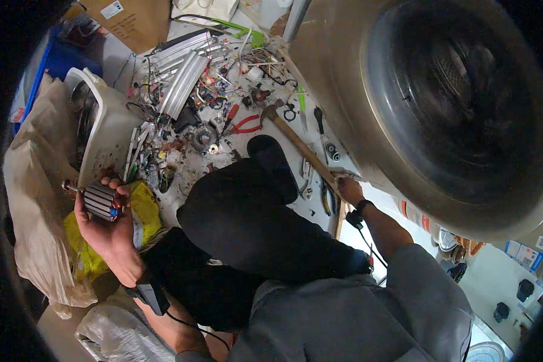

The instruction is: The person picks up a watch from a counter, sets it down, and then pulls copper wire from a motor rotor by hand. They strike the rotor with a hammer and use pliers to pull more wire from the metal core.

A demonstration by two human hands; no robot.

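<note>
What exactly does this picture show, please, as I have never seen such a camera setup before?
There is no robot: this is one view from a fisheye camera worn on a person's head, looking down. The bare left hand holds a ribbed cylinder, perhaps a motor part. The right hand holds the end of a wooden-handled hammer. On the pale surface lie red-handled pliers, tangled wires and silvery strips. To the right is a large, round-doored appliance.
</note>
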